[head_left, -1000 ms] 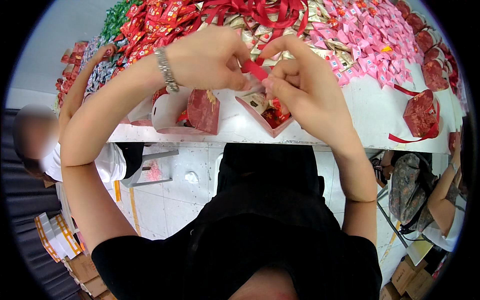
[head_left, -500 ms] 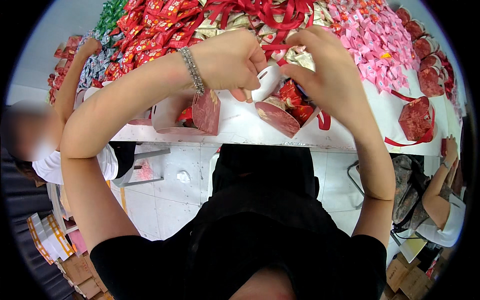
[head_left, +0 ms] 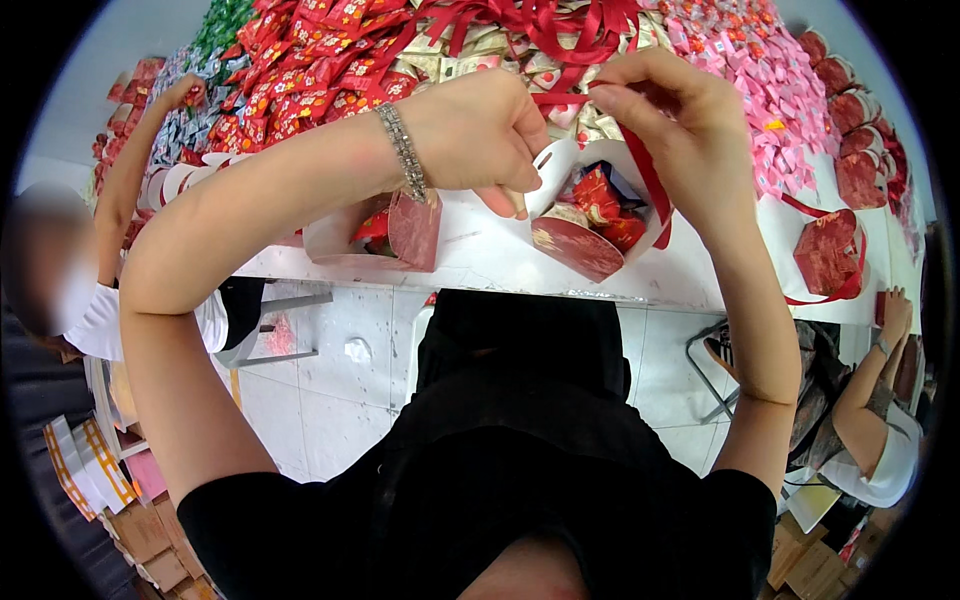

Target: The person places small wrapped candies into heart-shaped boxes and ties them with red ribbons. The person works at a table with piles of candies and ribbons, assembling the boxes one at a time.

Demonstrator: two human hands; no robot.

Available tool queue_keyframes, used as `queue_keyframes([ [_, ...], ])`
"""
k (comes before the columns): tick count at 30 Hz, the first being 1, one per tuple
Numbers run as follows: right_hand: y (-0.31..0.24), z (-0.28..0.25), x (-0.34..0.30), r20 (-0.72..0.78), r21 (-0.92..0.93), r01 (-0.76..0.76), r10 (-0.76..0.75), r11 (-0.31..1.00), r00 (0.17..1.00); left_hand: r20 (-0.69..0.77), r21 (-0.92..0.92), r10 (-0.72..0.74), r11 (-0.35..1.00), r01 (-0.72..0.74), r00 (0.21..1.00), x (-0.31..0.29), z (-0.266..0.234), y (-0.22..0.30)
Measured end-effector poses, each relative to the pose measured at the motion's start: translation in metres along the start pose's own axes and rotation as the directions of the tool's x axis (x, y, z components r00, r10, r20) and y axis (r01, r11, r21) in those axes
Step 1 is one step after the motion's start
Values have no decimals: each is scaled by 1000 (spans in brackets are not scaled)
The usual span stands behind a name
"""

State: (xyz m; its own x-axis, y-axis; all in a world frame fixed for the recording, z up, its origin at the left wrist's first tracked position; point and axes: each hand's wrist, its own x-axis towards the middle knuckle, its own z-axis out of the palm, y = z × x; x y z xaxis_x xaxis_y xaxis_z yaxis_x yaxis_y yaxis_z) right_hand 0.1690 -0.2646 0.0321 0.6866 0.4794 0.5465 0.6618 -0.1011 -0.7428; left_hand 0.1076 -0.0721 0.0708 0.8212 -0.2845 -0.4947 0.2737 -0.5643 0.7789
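Note:
A small open gift box (head_left: 577, 250), dark red with gold pattern outside and white inside, stands near the table's front edge. Red and dark blue wrapped sweets (head_left: 598, 195) fill it. My left hand (head_left: 482, 135) is closed at the box's white slotted flap and grips it. Thumb and forefinger of my right hand (head_left: 690, 125) pinch a red ribbon (head_left: 648, 165) above the right side of the box. Part of the ribbon runs down along that side, and another stretch crosses toward my left hand. My left fingertips are partly hidden.
Another open box (head_left: 413, 232) holds sweets under my left forearm. A ribboned box (head_left: 828, 250) lies at the right. Heaps of red packets (head_left: 320, 90), cream packets and pink packets (head_left: 745, 90) cover the far table, with loose red ribbons (head_left: 540, 25) on top. People work at both sides.
My right hand has drawn the red ribbon up and to the right, away from the flap. My left hand and the box have shifted slightly right, and the sweets show more.

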Motion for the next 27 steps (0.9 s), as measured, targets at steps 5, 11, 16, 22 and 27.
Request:
queue_keyframes([
  [5,-27,0,-10,539,105,-575,439,812,718,18,-25,-9,1000,9,1000,2,3,-2],
  [11,-26,-2,-5,580,190,-756,549,627,602,40,-73,14,997,-11,999,3,4,-1],
  [16,-28,3,-4,537,159,-750,582,642,611,49,-69,15,998,-11,999,4,4,-1],
  [22,-29,6,-4,520,171,-751,590,637,618,44,-41,29,999,-27,999,3,3,-1],
  [27,-30,5,-4,533,145,-754,592,641,605,62,-44,59,997,-57,996,4,2,-2],
])
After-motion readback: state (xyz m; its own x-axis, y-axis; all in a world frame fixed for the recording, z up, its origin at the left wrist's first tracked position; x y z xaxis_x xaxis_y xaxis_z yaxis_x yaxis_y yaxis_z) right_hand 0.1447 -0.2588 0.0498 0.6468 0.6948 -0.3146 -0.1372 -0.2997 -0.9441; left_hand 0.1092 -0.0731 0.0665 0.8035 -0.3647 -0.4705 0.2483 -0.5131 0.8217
